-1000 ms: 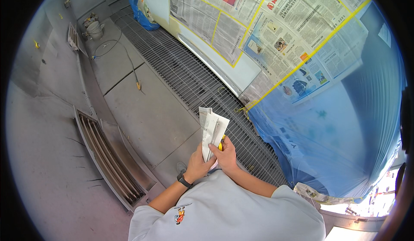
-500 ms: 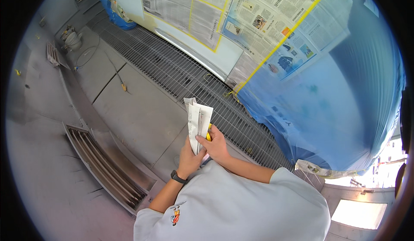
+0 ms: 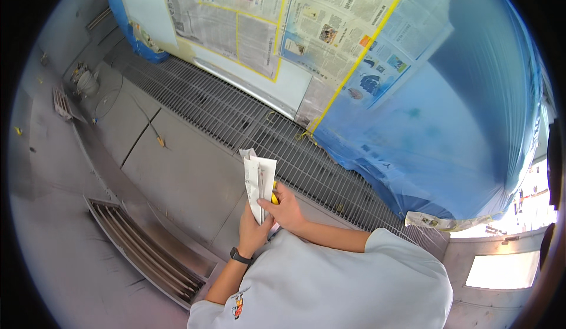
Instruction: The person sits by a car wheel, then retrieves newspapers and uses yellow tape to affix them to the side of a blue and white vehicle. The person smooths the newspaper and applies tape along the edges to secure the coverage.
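Our 2 bare forearms converge before our pale-grey fabric shirt: the left hand closes its fingers around the lower end of an upright, folded white paper bundle; the right hand lays its thumb there, fingers curled about a partly hidden yellow object.

Slatted vent, floor grating, pale bucket, cable (yellow-ended)

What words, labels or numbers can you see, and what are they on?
Folded white paper, held by the left hand and right hand: print too small to read.
Newspaper sheets: fine print too small; red and black headlines I won't copy out.
Blue plastic sheet: dark marks, too blurred to read.
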The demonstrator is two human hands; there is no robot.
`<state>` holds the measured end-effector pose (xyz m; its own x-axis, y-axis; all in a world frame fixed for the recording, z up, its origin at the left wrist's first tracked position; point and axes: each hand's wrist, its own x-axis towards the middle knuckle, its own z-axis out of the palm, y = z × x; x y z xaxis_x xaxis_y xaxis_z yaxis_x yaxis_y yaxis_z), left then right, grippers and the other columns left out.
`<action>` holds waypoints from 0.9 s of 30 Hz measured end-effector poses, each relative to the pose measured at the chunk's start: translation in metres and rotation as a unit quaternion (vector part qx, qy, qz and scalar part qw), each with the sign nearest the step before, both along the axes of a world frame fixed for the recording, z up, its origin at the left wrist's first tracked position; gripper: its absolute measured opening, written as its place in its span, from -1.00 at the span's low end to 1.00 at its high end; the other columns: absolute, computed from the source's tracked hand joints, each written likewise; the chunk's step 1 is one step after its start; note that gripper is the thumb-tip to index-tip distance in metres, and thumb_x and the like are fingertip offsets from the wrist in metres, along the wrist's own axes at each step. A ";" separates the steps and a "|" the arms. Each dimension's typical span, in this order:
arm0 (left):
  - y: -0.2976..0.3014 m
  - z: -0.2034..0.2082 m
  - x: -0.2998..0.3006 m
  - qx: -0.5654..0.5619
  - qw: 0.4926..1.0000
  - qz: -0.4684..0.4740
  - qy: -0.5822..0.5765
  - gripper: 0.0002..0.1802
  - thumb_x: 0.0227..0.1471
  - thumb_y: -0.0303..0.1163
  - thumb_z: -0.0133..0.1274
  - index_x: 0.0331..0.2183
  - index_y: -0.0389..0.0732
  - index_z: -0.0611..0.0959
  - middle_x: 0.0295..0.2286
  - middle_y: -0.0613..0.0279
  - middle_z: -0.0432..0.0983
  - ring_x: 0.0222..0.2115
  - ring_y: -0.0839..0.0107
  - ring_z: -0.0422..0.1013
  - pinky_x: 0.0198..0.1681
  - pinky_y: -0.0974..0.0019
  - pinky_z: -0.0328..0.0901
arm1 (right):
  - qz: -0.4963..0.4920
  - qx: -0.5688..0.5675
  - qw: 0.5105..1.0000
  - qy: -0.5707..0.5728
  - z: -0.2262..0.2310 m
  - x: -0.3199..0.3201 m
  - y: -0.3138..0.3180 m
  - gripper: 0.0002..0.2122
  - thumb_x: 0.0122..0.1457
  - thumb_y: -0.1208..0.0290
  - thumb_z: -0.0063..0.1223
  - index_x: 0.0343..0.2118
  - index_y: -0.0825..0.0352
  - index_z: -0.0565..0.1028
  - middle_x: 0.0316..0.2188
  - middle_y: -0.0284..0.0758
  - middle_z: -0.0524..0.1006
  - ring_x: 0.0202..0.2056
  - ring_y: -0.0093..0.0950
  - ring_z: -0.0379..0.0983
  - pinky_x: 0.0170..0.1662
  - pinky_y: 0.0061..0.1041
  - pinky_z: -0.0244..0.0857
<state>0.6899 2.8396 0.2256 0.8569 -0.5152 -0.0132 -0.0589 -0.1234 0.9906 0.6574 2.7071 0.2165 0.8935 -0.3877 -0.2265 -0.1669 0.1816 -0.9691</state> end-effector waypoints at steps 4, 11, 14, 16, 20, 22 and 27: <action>-0.002 0.007 0.001 -0.009 1.000 -0.014 -0.011 -0.49 0.07 -0.50 0.16 0.06 -0.41 0.45 -0.16 -0.10 0.58 -0.16 0.11 0.56 -0.10 0.15 0.41 | -0.018 -0.024 0.999 0.012 0.000 -0.001 -0.002 -0.63 0.17 0.44 0.32 -0.05 0.47 0.42 -0.16 -0.18 0.63 -0.13 -0.52 0.55 -0.05 -0.45 0.45; -0.007 0.003 0.001 0.003 1.000 -0.010 -0.029 -0.46 0.10 -0.37 0.21 0.05 -0.37 0.43 -0.27 -0.10 0.62 -0.30 0.05 0.60 -0.25 0.12 0.44 | -0.004 -0.043 0.999 0.029 0.015 -0.001 -0.009 -0.57 0.16 0.37 0.34 0.00 0.47 0.42 -0.15 -0.14 0.65 -0.16 -0.50 0.57 -0.08 -0.43 0.46; -0.017 -0.003 0.010 -0.002 0.999 -0.020 -0.047 -0.45 0.08 -0.36 0.22 0.05 -0.35 0.44 -0.24 -0.12 0.61 -0.26 0.02 0.60 -0.22 0.11 0.43 | 0.015 -0.047 0.996 0.070 0.022 0.006 -0.021 -0.56 0.19 0.46 0.30 0.07 0.44 0.38 -0.08 -0.19 0.59 -0.08 -0.49 0.53 0.02 -0.43 0.43; -0.022 -0.005 0.015 0.018 0.997 -0.020 -0.073 -0.44 0.07 -0.34 0.24 0.05 -0.34 0.45 -0.23 -0.13 0.61 -0.24 -0.01 0.59 -0.19 0.10 0.43 | 0.026 -0.140 0.983 0.118 0.023 0.011 -0.028 -0.57 0.20 0.44 0.30 0.07 0.43 0.39 -0.10 -0.19 0.60 -0.09 -0.49 0.53 0.01 -0.43 0.42; -0.023 0.000 0.014 0.011 0.998 -0.004 -0.060 -0.43 0.05 -0.31 0.26 0.04 -0.32 0.47 -0.20 -0.16 0.61 -0.19 -0.11 0.57 -0.15 0.05 0.43 | -0.004 -0.126 0.990 0.065 0.016 0.012 -0.026 -0.58 0.20 0.32 0.31 0.03 0.41 0.43 -0.15 -0.18 0.62 -0.11 -0.46 0.56 -0.04 -0.41 0.43; -0.020 0.004 0.008 0.028 0.999 -0.005 -0.039 -0.45 0.05 -0.35 0.25 0.04 -0.34 0.48 -0.17 -0.15 0.59 -0.14 -0.07 0.55 -0.10 0.07 0.41 | -0.021 -0.078 0.996 0.032 0.011 0.008 -0.021 -0.56 0.18 0.24 0.33 -0.02 0.42 0.46 -0.15 -0.17 0.64 -0.09 -0.46 0.58 -0.05 -0.41 0.44; -0.017 0.009 -0.001 0.025 0.999 -0.024 -0.005 -0.46 0.04 -0.46 0.23 0.05 -0.39 0.47 -0.13 -0.12 0.54 -0.09 0.05 0.52 -0.01 0.12 0.37 | -0.007 -0.068 0.995 0.066 0.006 -0.004 -0.019 -0.51 0.27 0.38 0.22 0.20 0.39 0.34 -0.15 -0.24 0.62 -0.32 -0.52 0.59 -0.44 -0.50 0.49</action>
<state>0.6886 2.8229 0.2346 0.8310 -0.5553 -0.0315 -0.0765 -0.1703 0.9824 0.6538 2.6883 0.2226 0.8541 -0.4346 -0.2857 -0.2927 0.0522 -0.9548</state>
